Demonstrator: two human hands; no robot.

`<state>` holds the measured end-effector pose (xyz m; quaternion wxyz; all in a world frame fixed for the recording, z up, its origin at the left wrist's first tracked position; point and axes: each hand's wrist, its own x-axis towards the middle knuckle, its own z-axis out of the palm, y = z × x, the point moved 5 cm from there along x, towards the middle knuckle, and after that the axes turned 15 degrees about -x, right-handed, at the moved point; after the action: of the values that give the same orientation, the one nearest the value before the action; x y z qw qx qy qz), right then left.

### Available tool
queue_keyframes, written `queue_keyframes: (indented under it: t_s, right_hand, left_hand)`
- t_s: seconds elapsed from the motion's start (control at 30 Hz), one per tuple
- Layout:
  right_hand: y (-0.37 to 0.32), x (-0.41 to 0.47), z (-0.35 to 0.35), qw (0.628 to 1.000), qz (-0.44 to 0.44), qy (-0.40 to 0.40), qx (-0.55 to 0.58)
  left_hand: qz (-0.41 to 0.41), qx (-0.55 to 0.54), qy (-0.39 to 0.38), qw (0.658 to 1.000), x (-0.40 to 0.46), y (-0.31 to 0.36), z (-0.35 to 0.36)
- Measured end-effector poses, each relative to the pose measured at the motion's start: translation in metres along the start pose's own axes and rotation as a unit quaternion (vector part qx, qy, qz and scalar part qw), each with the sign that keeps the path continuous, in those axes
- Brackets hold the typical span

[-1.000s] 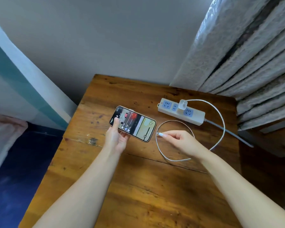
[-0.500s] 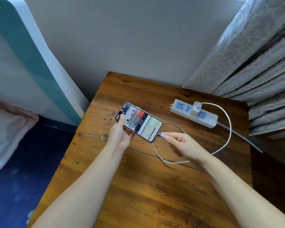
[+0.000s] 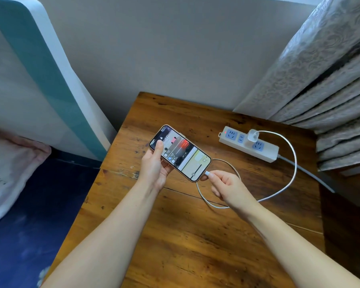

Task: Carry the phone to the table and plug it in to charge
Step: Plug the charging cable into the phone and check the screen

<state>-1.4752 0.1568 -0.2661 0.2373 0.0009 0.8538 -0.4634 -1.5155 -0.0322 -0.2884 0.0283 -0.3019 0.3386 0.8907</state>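
Observation:
A phone with a lit screen is held above the brown wooden table by my left hand, thumb resting on the glass. My right hand pinches the white plug of the charging cable, and that plug meets the phone's bottom edge. The cable loops over the table to a white charger seated in a white power strip at the far right.
Grey patterned curtains hang at the table's right. A teal and white headboard and a bed with a blue sheet and pale pillow lie to the left. The power strip's grey cord runs off the table's right edge.
My right hand brought the cable plug left from a short gap up to the phone's bottom edge. The view shifted, so the table sits farther right in frame.

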Motion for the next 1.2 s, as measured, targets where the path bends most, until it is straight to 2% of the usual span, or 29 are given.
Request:
queue_keyframes:
  t_s: [0.1,0.17,0.27,0.4,0.47,0.57,0.63,0.73,1.0,1.2]
  right_hand:
    - [-0.001,0.000,0.005,0.998,0.005,0.030,0.051]
    - [-0.003,0.000,0.008,0.997,0.008,0.019,0.069]
    - [-0.004,-0.002,0.011,0.998,0.016,-0.030,0.060]
    - [-0.007,-0.001,0.006,0.989,0.028,-0.132,0.060]
    - [-0.011,0.003,-0.003,0.976,0.034,-0.165,0.136]
    - [-0.022,0.009,-0.010,0.937,0.047,-0.190,0.289]
    - [-0.031,0.012,-0.007,0.932,0.037,-0.194,0.304]
    - [-0.035,0.014,0.000,0.941,0.024,-0.174,0.288]
    - [-0.030,0.017,0.008,0.935,0.031,-0.159,0.315]
    - [-0.030,0.016,0.009,0.936,0.038,-0.159,0.312]
  left_hand:
    - [0.006,-0.006,-0.005,1.000,-0.001,0.003,0.001]
    - [0.008,0.004,-0.018,1.000,-0.001,0.007,0.002]
    - [0.010,0.033,-0.043,0.998,0.000,0.016,0.007]
    - [-0.013,0.077,-0.069,0.995,0.001,0.025,0.013]
    - [-0.034,0.075,-0.087,0.993,0.001,0.028,0.016]
    - [-0.044,0.097,-0.128,0.986,-0.002,0.033,0.023]
    - [-0.051,0.120,-0.151,0.980,-0.005,0.033,0.029]
    - [-0.076,0.130,-0.143,0.978,-0.009,0.033,0.033]
    - [-0.148,0.069,-0.143,0.976,-0.014,0.033,0.025]
    - [-0.155,0.053,-0.142,0.976,-0.014,0.033,0.021]
